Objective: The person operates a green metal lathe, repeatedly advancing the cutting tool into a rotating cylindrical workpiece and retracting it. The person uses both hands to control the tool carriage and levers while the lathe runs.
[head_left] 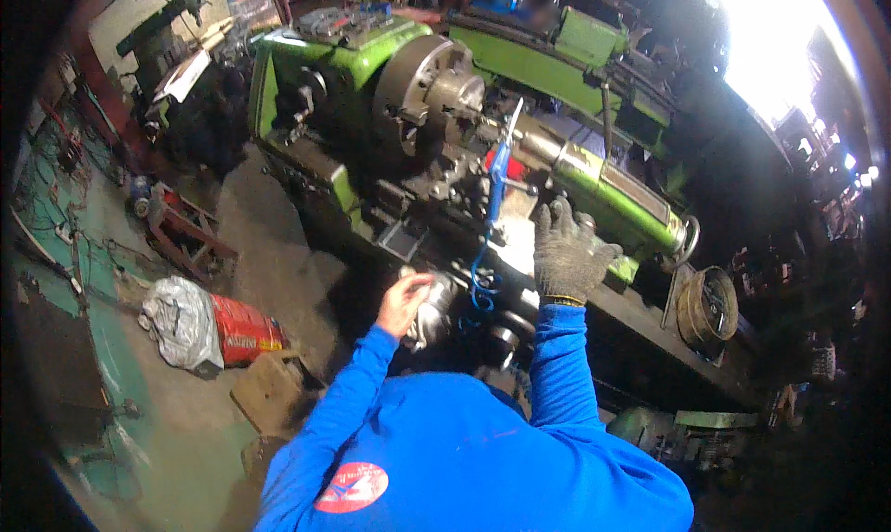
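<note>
My bare left hand [403, 307] is closed on a shiny round metal handwheel [432, 313] at the front of a green lathe [348, 64]; its far fingers are partly hidden. In a dark grey work glove, my right hand [570, 256] has its fingers apart, over the machine just right of a white surface [516, 246]. Whether its palm touches anything I cannot tell. Between and beyond both hands, a blue air blow gun [498, 172] stands with its nozzle up and its coiled blue hose [480, 277] hanging down. Behind it is the large lathe chuck [413, 96].
The tailstock [608, 184] with its handwheel [687, 240] lies to the right. A round metal pan [707, 311] stands beyond it. On the floor at left are a red and silver sack [243, 331], a cardboard piece [269, 388] and a rusty frame [181, 224].
</note>
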A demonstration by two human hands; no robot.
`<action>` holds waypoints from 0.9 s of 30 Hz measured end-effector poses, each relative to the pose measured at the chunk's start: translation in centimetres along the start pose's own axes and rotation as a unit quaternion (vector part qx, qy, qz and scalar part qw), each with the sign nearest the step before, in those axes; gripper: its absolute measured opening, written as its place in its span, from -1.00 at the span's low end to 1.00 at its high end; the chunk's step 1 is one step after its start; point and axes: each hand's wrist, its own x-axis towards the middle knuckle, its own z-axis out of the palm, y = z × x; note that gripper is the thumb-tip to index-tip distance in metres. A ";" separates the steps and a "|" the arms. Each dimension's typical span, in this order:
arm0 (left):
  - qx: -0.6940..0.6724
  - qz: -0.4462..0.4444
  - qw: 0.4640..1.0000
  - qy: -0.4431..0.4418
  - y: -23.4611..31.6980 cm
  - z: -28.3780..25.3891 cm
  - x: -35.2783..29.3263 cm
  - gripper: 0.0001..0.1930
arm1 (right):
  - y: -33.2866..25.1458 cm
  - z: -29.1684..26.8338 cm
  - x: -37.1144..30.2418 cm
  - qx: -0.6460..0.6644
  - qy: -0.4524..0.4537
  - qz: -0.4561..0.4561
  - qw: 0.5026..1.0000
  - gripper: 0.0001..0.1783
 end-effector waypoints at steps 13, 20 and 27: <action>-0.101 0.086 0.960 -0.247 9.8 17.5 -0.6 -0.39 | -3.8 -0.1 -3.8 0.301 -0.115 0.279 0.904 0.08; 0.011 0.051 0.961 -0.271 11.3 18.7 -0.8 -0.52 | -5.2 3.1 -3.6 0.084 -0.030 0.108 0.990 0.05; -0.012 0.016 0.934 -0.355 13.0 18.5 -0.5 -0.58 | -7.6 0.7 -3.3 0.179 -0.052 0.046 0.981 0.04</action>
